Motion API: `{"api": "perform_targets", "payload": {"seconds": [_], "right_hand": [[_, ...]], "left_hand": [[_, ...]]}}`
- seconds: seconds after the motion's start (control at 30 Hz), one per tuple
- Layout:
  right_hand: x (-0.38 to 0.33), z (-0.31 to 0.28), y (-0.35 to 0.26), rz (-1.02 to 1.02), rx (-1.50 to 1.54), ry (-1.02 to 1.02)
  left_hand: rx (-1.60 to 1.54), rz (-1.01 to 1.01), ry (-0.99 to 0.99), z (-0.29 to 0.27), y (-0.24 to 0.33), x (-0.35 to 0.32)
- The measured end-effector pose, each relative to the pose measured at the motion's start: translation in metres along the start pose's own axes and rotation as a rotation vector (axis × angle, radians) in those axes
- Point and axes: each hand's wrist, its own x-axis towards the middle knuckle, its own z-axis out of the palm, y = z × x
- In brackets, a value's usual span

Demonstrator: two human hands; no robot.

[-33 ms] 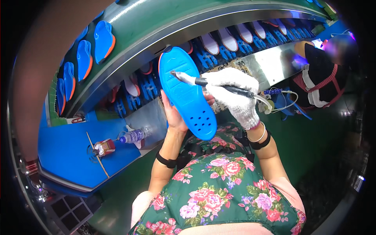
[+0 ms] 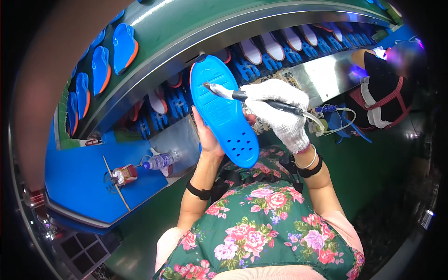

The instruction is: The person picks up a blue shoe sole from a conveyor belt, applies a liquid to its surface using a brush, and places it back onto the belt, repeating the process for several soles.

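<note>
In front of me my bare left hand [image 2: 208, 138] holds a blue shoe sole [image 2: 224, 112] from underneath, its fingers wrapped round both edges. Small holes pierce the sole's near end, and shallow grooves cross the far part. A white cotton glove covers my right hand [image 2: 280, 112], which is closed around a glue brush [image 2: 239, 96] with a black handle and pale bristles. The dark brush tip rests on or just over the grooved part of the sole. From the handle's rear runs a thin clear tube [image 2: 317, 122].
Several blue soles with orange edges [image 2: 100, 70] lie on the green belt [image 2: 186, 21] at upper left. Below it, white-bottomed shoe uppers [image 2: 272, 46] stand on blue racks. A blue table [image 2: 84, 177] at left carries a plastic bottle [image 2: 161, 161]. Another person [image 2: 378, 88] is at right.
</note>
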Motion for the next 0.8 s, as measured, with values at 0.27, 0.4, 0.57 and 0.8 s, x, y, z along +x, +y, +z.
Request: {"api": "perform_targets", "payload": {"seconds": [0.27, 0.4, 0.57, 0.8], "right_hand": [[0.010, 0.021, 0.016, -0.292, -0.213, -0.073], [0.004, 0.014, 0.016, -0.378, -0.430, -0.204], [-0.005, 0.018, 0.010, -0.382, -0.399, -0.241], [0.002, 0.001, 0.015, -0.348, -0.360, -0.110]], "left_hand": [[0.290, 0.134, -0.066, -0.020, 0.004, -0.013], [0.756, 0.219, 0.419, 0.001, -0.012, -0.012], [0.708, 0.158, 0.371, -0.007, -0.020, -0.005], [0.708, 0.097, 0.351, -0.002, -0.030, 0.003]]}}
